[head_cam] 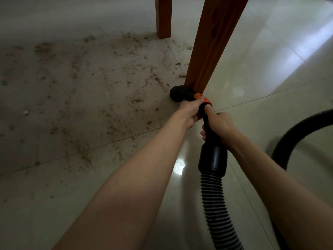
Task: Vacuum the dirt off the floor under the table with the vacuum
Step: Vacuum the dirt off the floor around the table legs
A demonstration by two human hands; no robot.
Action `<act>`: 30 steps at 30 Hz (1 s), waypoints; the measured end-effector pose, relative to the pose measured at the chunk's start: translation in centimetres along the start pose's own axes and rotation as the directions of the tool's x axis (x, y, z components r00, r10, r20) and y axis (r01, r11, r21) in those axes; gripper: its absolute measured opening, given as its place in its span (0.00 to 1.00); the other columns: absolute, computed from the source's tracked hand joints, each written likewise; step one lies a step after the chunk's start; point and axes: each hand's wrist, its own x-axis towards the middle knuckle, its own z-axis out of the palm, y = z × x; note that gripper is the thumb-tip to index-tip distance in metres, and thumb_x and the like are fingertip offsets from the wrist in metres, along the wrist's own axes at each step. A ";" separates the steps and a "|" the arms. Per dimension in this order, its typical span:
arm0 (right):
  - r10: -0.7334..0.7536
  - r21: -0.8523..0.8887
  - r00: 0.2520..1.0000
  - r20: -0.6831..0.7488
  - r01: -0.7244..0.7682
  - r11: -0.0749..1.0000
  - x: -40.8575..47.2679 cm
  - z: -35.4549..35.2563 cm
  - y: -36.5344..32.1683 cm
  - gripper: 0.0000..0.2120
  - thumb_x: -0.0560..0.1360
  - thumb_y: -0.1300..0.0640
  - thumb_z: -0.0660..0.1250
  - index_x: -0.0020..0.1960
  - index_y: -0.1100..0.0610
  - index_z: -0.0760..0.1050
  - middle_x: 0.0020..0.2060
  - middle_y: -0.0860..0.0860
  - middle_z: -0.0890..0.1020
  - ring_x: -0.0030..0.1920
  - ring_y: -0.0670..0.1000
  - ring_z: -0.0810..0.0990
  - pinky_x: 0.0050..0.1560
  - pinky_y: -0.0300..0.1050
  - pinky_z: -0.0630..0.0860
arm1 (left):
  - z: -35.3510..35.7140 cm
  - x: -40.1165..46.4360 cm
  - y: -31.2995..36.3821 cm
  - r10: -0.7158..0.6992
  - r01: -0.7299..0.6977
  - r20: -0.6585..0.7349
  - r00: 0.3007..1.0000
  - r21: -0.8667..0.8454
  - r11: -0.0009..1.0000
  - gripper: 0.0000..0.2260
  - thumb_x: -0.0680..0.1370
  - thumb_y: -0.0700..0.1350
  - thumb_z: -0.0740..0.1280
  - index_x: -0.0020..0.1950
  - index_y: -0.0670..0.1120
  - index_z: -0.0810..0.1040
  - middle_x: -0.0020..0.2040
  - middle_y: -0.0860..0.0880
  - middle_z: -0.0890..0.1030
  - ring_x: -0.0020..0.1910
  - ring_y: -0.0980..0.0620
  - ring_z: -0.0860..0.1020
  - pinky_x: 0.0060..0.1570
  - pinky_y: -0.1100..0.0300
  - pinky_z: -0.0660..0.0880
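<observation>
Pale glossy floor tiles (252, 73) fill the view, crossed by thin grout lines and marked by a bright reflection at the right. Brown dirt (86, 83) is scattered in specks and small clumps across the tiles at the left and centre, reaching up to the two wooden legs. The near table leg (212, 44) is planted on the floor at centre right; a second table leg (164, 17) is seen farther back. The black vacuum nozzle (177, 93) is set on the floor, touching the base of the near leg on its left side. An orange collar (202, 98) is fitted just behind the nozzle. The left hand (189, 112) is wrapped around the tube directly behind this collar. The right hand (219, 126) is closed around the black tube just behind the left hand. A black cuff (212, 156) joins the tube to the ribbed hose (216, 204), which is routed down to the lower edge and is seen again curving at the right edge.
</observation>
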 end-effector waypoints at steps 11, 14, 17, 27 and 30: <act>-0.034 -0.037 0.997 0.064 0.036 0.999 1.4 1.1 -0.7 0.17 0.80 0.47 0.59 0.51 0.62 0.71 0.32 0.54 0.74 0.23 0.49 0.75 0.23 0.38 0.74 | -1.4 1.2 0.8 0.027 -0.028 -0.030 0.999 -0.017 0.999 0.21 0.78 0.43 0.66 0.68 0.35 0.68 0.62 0.37 0.76 0.60 0.40 0.76 0.56 0.52 0.75; -0.036 -0.031 0.997 0.064 0.038 0.999 1.6 1.6 -0.9 0.17 0.80 0.47 0.59 0.51 0.62 0.71 0.32 0.54 0.74 0.23 0.49 0.75 0.22 0.38 0.74 | -1.6 1.0 1.0 0.026 -0.027 -0.039 0.999 -0.020 0.999 0.20 0.79 0.43 0.65 0.68 0.36 0.69 0.62 0.38 0.76 0.60 0.41 0.76 0.56 0.52 0.75; -0.031 -0.023 0.999 0.020 0.032 0.999 1.7 2.1 -0.8 0.18 0.80 0.46 0.59 0.51 0.62 0.71 0.32 0.54 0.75 0.23 0.49 0.76 0.23 0.39 0.73 | -1.5 1.0 1.2 0.012 -0.012 -0.043 0.999 0.000 1.000 0.20 0.79 0.44 0.65 0.67 0.36 0.69 0.62 0.38 0.76 0.61 0.41 0.76 0.54 0.55 0.75; -0.026 -0.163 0.991 0.129 0.047 0.986 1.0 0.4 -1.4 0.21 0.80 0.46 0.59 0.56 0.65 0.72 0.31 0.55 0.75 0.18 0.47 0.74 0.21 0.37 0.73 | -1.4 0.2 0.7 0.015 -0.017 -0.064 0.998 -0.022 1.000 0.21 0.80 0.45 0.63 0.69 0.37 0.66 0.62 0.38 0.75 0.61 0.41 0.76 0.58 0.52 0.74; -0.014 -0.178 0.991 0.137 0.039 0.983 0.7 -0.3 -1.1 0.20 0.80 0.46 0.59 0.54 0.65 0.72 0.30 0.55 0.75 0.19 0.48 0.75 0.21 0.38 0.73 | -0.9 -0.3 0.4 -0.008 0.010 -0.084 0.996 0.020 1.000 0.22 0.80 0.48 0.62 0.70 0.37 0.66 0.63 0.38 0.75 0.61 0.41 0.75 0.60 0.51 0.74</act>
